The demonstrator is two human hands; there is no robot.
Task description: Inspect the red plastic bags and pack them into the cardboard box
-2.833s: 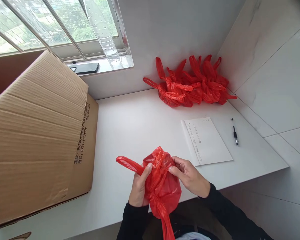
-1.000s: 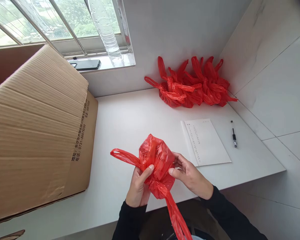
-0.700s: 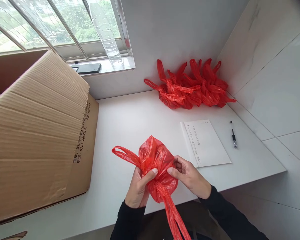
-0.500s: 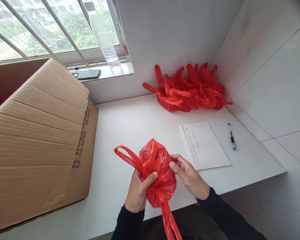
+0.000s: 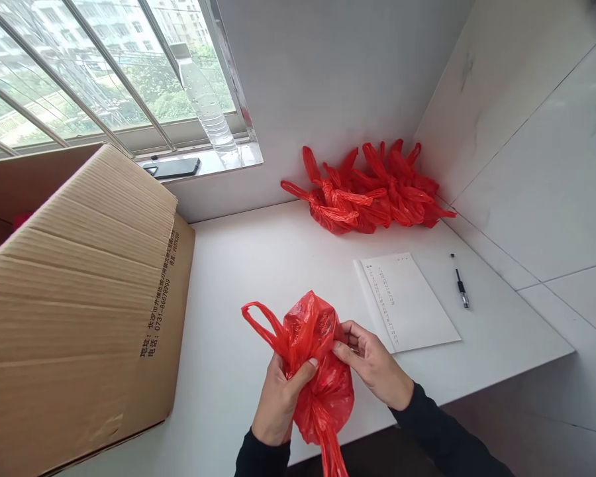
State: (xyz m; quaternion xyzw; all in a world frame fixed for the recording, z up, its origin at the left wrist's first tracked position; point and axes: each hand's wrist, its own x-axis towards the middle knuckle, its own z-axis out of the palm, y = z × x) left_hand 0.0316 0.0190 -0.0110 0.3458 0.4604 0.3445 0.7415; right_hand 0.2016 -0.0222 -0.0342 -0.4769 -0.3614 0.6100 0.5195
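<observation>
A knotted red plastic bag (image 5: 328,391) is held above the front edge of the white table, its contents hidden by the film. My left hand (image 5: 285,397) grips its left side, with the thumb lying across the front. On the right side, my right hand (image 5: 370,361) pinches the film between thumb and fingers. One handle loop points up and left; the other hangs down toward me.
Several tied red bags (image 5: 367,192) lie against the wall at the back. A notebook (image 5: 410,305) and a pen (image 5: 460,285) rest at right. The cardboard box (image 5: 89,311) stands at left; a water bottle (image 5: 206,106) and phone (image 5: 173,167) are on the sill.
The view has tilted up slightly, so the scene sits lower. The bag has turned a little in my hands, and my right thumb has moved farther onto its front.
</observation>
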